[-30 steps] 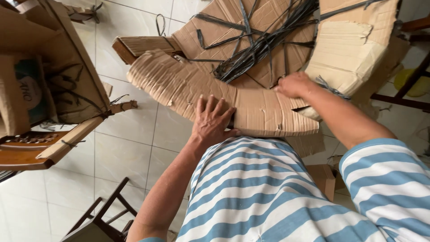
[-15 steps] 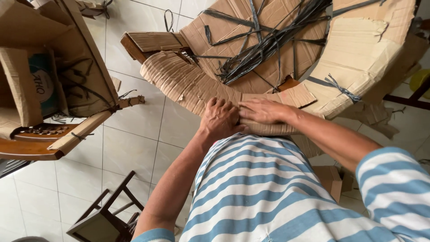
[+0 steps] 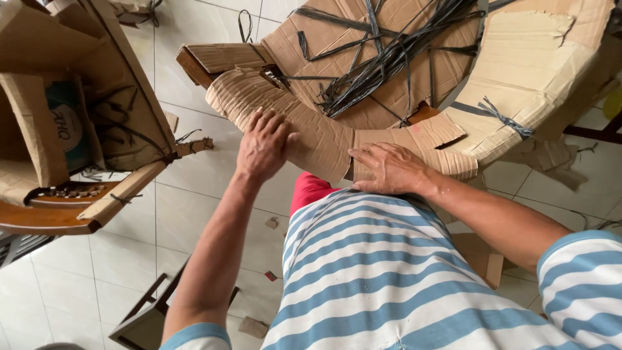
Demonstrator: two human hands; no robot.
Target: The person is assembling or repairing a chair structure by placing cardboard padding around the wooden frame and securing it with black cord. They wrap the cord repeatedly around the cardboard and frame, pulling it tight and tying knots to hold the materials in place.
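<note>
Shifted: left hand [image 3: 262, 146] now farther left, fingers spread flat on curved corrugated cardboard wrap [image 3: 304, 126]; right hand [image 3: 389, 167] pressing its seam, fingers together. Risk: loosened wrap springs open.

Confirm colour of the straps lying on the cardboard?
Black straps, clearest in the head view.

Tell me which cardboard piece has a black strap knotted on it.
The wide smooth cardboard panel at the upper right; its strap knot shows near its lower edge, while other pieces are unstrapped.
</note>
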